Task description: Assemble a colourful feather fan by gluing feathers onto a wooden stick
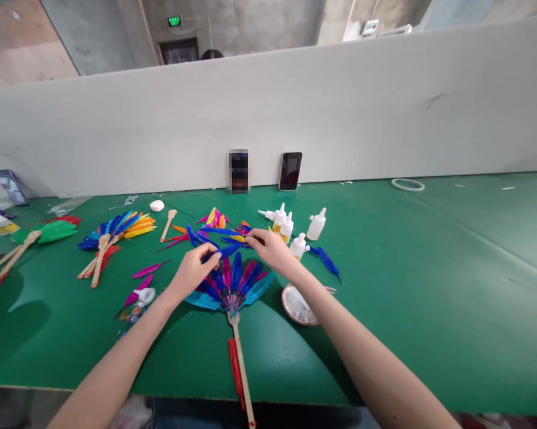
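Observation:
A feather fan point(233, 285) with blue and magenta feathers on a wooden handle lies on the green table point(429, 268) in front of me. My left hand point(194, 269) pinches a dark blue feather point(227, 251) just above the fan. My right hand point(272, 249) is closed in a pinch on the other end of the loose blue feathers point(233, 241) behind the fan.
Several white glue bottles point(295, 229) stand right of my hands, with a small glue dish point(297, 305) by my right forearm. Finished fans point(116, 229) and loose feathers lie to the left. Two phones point(290, 171) lean on the white partition. A tape ring point(408, 185) sits far right.

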`<state>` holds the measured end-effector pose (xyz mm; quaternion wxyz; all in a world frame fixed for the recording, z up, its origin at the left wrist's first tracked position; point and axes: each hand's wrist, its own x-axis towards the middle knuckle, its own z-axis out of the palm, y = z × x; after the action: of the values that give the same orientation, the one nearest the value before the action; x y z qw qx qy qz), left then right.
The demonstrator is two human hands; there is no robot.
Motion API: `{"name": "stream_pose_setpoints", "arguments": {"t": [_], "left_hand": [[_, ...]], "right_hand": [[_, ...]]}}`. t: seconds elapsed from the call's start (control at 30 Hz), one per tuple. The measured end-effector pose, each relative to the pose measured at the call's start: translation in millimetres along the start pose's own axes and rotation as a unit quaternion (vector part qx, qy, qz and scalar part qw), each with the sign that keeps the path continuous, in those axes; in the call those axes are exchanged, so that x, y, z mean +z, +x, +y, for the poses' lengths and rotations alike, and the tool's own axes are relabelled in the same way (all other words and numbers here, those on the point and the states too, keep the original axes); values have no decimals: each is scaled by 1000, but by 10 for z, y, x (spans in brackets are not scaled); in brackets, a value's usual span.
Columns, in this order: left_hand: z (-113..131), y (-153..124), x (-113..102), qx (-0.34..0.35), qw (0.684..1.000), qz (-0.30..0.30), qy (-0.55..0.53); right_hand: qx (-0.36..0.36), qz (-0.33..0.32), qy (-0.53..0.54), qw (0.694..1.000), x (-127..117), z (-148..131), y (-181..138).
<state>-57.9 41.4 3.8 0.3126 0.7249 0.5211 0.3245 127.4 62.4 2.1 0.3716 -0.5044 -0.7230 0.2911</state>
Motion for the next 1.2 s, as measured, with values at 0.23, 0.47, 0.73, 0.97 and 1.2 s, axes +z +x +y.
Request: {"name": "stream_pose_setpoints", "arguments": {"t": [0.23, 0.47, 0.73, 0.97, 1.2], "left_hand": [[21, -24, 5, 12, 999, -17, 31], [77, -37, 20, 15, 996, -24, 82], [73, -33, 3, 2, 998, -29, 49], [-4, -10, -6, 5, 1000, -21, 8], [21, 1, 5, 6, 1000, -15, 16]], "right_hand": [[0, -2, -1, 1000, -11, -1, 0], [-3, -12, -7, 1000, -18, -6, 0], [-10, -17, 4, 1000, -28, -19, -5], [-9, -6, 1, 1000, -51, 41, 7], [-25, -5, -12, 1000, -54, 42, -4]]}}
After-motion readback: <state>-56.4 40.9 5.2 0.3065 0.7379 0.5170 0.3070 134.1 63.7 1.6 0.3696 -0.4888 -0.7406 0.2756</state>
